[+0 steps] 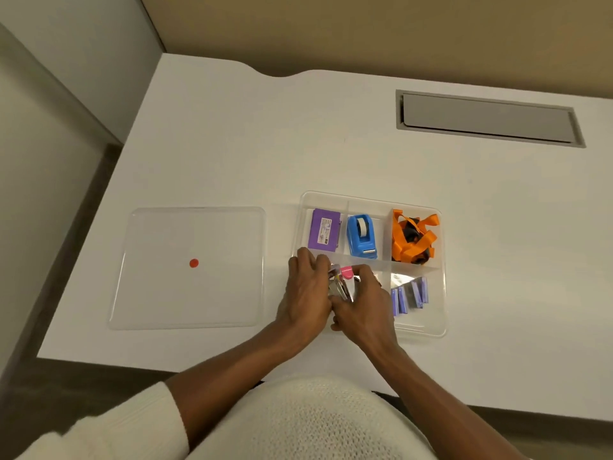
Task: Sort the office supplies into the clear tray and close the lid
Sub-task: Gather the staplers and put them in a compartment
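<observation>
The clear divided tray sits on the white desk. Its back row holds a purple box, a blue tape dispenser and an orange and black lanyard. Several small purple boxes stand in the front right compartment. My left hand and my right hand meet over the front left compartment, both closed around a small pack with a pink top. Most of the pack is hidden by my fingers. The clear lid, with a red dot, lies flat to the left of the tray.
A grey recessed cable hatch is set into the desk at the back right. The desk's left edge drops to the floor beside a wall. The front edge runs just below my forearms.
</observation>
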Demonstrator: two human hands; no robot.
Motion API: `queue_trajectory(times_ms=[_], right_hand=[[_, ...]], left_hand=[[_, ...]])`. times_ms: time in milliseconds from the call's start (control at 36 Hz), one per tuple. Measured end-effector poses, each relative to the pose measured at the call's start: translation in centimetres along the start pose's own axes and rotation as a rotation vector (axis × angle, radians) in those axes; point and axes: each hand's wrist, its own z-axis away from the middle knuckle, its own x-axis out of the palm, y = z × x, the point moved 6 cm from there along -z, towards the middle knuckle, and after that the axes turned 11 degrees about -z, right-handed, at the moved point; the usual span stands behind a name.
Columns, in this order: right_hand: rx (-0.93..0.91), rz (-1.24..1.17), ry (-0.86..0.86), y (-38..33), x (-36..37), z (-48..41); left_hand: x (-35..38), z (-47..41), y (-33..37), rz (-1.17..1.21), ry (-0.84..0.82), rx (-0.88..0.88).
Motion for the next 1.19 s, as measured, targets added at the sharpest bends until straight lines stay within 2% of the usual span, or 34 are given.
queue_trajectory(times_ms=[83,361,583,667,750,833,861,1056,1111,1194], right_hand=[[0.005,0.011,0.003,0.1,-0.1,-0.1],[-0.092,0.152,0.072,-1.1,0.1,0.4],[-0.174,0.317,0.052,-1.8,0.8,0.9],[-0.195,0.334,0.054,-2.1,1.1,0.8],[-0.200,0.324,0.031,-2.2,1.3,0.4],[-0.212,0.311,-0.014,-2.2,1.5,0.0],[-0.217,0.304,-0.029,-2.2,1.4,0.0],[-0.221,0.313,-0.108,-2.3,0.8,-0.5],[-0.225,0.328,-0.091,-2.3,0.8,-0.7],[-0.272,0.381,-0.055,-2.6,1.2,-0.9]], left_hand=[[0.4,-0.4,-0.2,0.031,-0.042,-0.019],[1.2,-1.1,-0.6,-0.123,-0.090,0.092],[0.6,-0.2,-1.6,-0.329,0.003,0.147],[0.6,0.5,-2.1,-0.411,-0.029,0.147],[1.2,0.6,-3.0,-0.296,-0.088,0.095],[1.9,1.0,-3.2,-0.130,-0.193,0.113],[1.8,1.2,-3.1,-0.107,-0.183,0.145],[1.5,1.9,-3.9,-0.115,-0.086,0.193],[1.1,2.3,-3.9,-0.186,-0.059,0.248],[2.0,2.3,-5.1,-0.193,-0.132,0.286]])
